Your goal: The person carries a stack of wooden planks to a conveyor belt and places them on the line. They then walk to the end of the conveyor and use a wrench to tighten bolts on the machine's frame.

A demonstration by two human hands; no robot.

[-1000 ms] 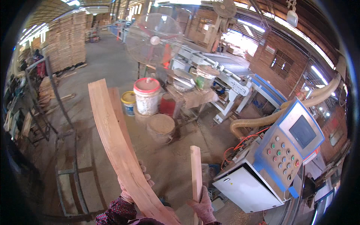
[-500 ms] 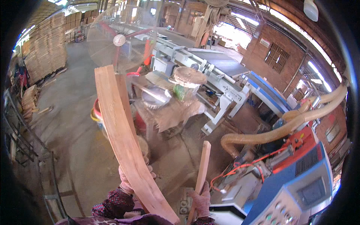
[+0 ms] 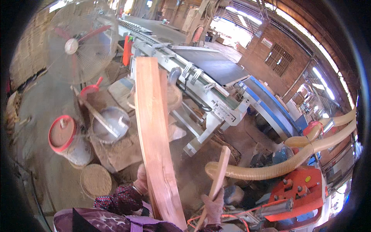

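Note:
A wide, pale-brown wooden plank [image 3: 153, 127] stands tilted up in front of me, its lower end near my body. Behind its right edge shows part of a second board [image 3: 164, 89]. My left hand [image 3: 141, 180], in a pinkish work glove, is closed at the plank's left side; the plank hides most of its fingers. My right hand [image 3: 213, 205], gloved too, is wrapped round a narrow wooden strip [image 3: 221, 166] that leans up and to the right. Plank and strip are apart from each other.
Left stand a red-rimmed bucket [image 3: 62, 133], a round tub [image 3: 96, 181] and a low table with a basin [image 3: 111, 125]. Beyond it are a large fan [image 3: 71, 46] and a long conveyor machine [image 3: 216, 100]. A ribbed hose [image 3: 266, 172] and red machine [image 3: 297, 189] lie right.
The view has swung right and forward, bringing the basin, bucket and conveyor nearer. Both hands keep their hold on the wood; the plank now stands more upright in the picture.

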